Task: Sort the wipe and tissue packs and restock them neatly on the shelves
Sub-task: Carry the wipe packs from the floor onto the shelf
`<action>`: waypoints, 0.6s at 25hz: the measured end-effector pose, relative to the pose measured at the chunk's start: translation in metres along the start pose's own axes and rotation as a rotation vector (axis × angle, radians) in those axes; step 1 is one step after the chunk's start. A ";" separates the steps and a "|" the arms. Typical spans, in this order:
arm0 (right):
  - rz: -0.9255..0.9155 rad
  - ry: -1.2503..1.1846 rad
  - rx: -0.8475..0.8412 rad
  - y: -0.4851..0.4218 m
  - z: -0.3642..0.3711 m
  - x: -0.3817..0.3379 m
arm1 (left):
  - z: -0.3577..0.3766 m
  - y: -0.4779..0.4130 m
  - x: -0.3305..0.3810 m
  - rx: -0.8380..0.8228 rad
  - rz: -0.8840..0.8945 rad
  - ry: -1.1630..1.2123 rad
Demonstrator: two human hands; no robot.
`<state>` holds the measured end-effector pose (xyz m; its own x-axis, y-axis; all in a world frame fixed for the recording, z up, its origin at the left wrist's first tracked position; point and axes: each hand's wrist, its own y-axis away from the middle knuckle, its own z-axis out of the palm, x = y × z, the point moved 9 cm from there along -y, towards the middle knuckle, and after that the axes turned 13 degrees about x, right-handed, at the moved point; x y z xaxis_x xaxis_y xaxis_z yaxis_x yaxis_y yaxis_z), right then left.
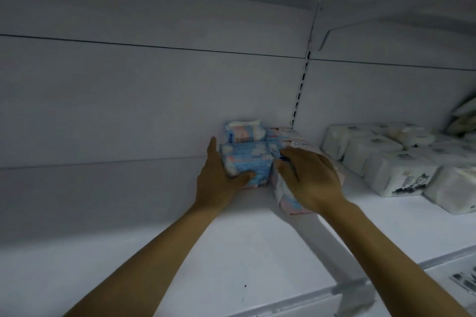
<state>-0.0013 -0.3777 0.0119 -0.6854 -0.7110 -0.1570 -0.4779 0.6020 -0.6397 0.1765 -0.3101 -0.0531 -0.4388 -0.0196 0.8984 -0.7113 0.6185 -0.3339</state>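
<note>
White painted metal shelf carries everything, with a block of white plastic-wrapped tissue packs filling its right part and a smaller cluster of wipes set near the slotted upright. In that cluster a row of pink-and-white soft wipe packs runs front to back, and just to its left sit two pale blue soft wipe packs, the rear blue pack against the back panel and the front blue pack touching the pink row. The left hand has its grip closed on the front blue pack, thumb across the face and fingers along the far side. The right hand lies spread on the pink row, its grip wide and holding nothing. To seat the pack well, I judge it should slide straight back until flush with the rear one, while the right hand steadies the pink row so the soft wrappers do not buckle or skew.
</note>
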 end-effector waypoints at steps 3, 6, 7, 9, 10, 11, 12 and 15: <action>-0.035 0.042 0.071 0.004 0.002 -0.003 | 0.004 -0.001 0.002 -0.005 0.049 -0.036; -0.031 0.025 0.056 0.002 0.001 -0.001 | 0.006 -0.002 0.005 -0.001 0.065 -0.020; -0.038 0.022 0.052 0.002 0.002 -0.001 | 0.007 -0.004 0.003 -0.003 0.058 -0.031; -0.069 0.026 0.033 0.004 0.002 -0.004 | 0.006 -0.004 0.009 -0.010 0.058 -0.041; -0.064 0.017 0.012 0.003 0.000 -0.005 | 0.005 -0.001 0.012 -0.017 0.043 -0.036; -0.037 -0.008 -0.011 0.002 -0.002 -0.003 | 0.002 0.003 0.013 -0.011 0.003 -0.037; -0.024 -0.034 0.002 0.001 -0.010 -0.003 | -0.005 0.010 0.016 0.013 -0.041 -0.031; -0.154 -0.099 0.185 0.009 -0.047 -0.025 | -0.040 0.044 0.039 0.161 0.023 -0.066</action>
<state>-0.0143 -0.3369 0.0458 -0.5508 -0.8268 -0.1142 -0.4574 0.4134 -0.7873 0.1501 -0.2522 -0.0217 -0.4871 -0.0621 0.8712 -0.7774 0.4853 -0.4001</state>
